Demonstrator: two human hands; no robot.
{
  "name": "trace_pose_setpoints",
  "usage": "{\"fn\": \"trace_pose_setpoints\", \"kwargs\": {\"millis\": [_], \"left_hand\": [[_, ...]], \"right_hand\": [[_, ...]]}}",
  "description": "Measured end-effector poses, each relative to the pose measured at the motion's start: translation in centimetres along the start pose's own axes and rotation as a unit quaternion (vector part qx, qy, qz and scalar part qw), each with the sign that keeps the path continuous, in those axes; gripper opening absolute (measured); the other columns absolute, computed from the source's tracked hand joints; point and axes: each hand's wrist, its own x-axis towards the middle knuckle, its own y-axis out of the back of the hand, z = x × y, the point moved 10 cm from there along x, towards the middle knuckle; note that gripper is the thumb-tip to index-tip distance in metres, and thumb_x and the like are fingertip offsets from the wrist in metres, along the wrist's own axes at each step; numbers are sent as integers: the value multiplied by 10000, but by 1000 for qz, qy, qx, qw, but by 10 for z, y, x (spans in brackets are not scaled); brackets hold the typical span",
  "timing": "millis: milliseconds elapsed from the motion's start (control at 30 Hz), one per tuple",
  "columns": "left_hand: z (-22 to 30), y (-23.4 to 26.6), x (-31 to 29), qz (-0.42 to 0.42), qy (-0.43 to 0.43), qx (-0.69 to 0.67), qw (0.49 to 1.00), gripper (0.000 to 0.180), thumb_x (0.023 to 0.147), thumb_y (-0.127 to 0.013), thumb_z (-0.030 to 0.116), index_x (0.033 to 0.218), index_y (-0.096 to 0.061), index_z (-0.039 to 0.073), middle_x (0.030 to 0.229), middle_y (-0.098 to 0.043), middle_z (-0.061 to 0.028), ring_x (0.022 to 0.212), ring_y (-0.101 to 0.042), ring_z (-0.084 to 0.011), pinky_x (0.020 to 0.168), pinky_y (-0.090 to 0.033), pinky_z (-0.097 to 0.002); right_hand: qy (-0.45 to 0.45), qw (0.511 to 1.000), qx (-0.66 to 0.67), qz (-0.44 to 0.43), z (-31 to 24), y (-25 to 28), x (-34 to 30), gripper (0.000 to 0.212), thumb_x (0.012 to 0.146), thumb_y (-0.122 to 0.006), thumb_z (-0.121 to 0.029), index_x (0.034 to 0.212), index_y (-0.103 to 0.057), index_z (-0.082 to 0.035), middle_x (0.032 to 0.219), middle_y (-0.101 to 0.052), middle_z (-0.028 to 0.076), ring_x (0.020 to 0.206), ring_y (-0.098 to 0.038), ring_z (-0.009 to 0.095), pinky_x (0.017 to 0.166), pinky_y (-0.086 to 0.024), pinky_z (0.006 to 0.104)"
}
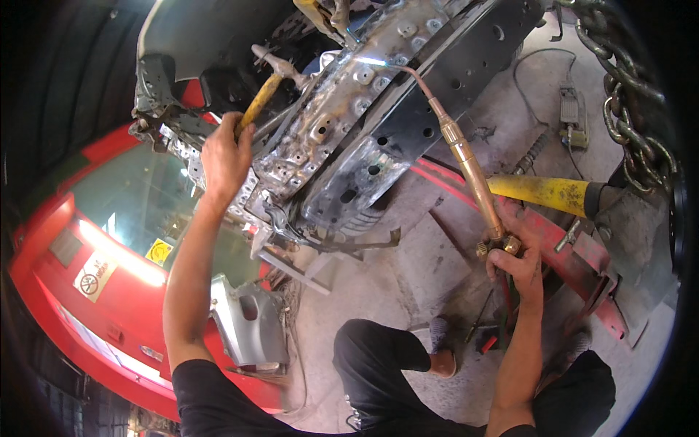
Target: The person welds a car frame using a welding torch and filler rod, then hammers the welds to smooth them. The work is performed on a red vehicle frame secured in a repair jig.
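My right hand (520,264) is closed around the valve end of a brass gas torch (466,156), at the right. The torch slants up and left, and a bright blue-white flame (371,61) burns at its thin bent tip against a bare, scorched metal car rail (320,131). My left hand (227,156) grips the yellow handle of a hammer (262,100). The hammer's metal head is raised beside the rail's left side, below and left of the flame. Whether it touches the rail I cannot tell.
A black perforated beam (466,73) runs along the rail. Heavy chain (626,87) hangs at the right, above a yellow tube (539,189) and a red steel beam (582,291). A red body with glass (109,291) and a grey plastic part (251,324) lie left. A cabled device (571,109) rests on the floor.
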Motion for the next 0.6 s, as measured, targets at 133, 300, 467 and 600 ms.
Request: {"fn": "trace_pose_setpoints", "kwargs": {"millis": [133, 300, 467, 600], "left_hand": [[33, -6, -33, -57, -70, -42, 995, 273, 973, -736, 175, 1204, -647, 58, 988, -746, -201, 896, -729, -433, 737, -553, -505], [85, -4, -52, -40, -219, 10, 975, 337, 917, -771, 81, 1249, -714, 108, 922, -725, -107, 787, -712, -327, 670, -554, -450], [96, 14, -46, 101, -287, 140, 942, 534, 829, -752, 46, 1345, -747, 185, 941, -700, -29, 747, -630, -215, 675, -537, -394], [78, 7, -25, 109, -280, 187, 935, 565, 822, -706, 46, 1364, -729, 204, 913, -661, -23, 774, -627, -224, 698, -525, -387]], "right_hand": [[-1, 1000, 7, -10, 2, -2, 2, 788, 817, -717, 22, 1576, -512, -13, 1052, -704, 137, 776, -697, 175, 567, -558, 291], [-12, 1000, 1, -17, 1, -5, -1, 792, 813, -706, 39, 1579, -511, -17, 1055, -700, 138, 721, -678, 169, 553, -546, 292], [-12, 1000, 7, -22, 3, -10, 0, 788, 811, -694, 50, 1576, -515, -16, 1035, -696, 133, 675, -656, 161, 540, -530, 287], [-21, 999, 12, -20, 3, -15, 3, 783, 813, -693, 54, 1573, -518, -14, 1026, -697, 130, 662, -648, 154, 538, -525, 284]]}}
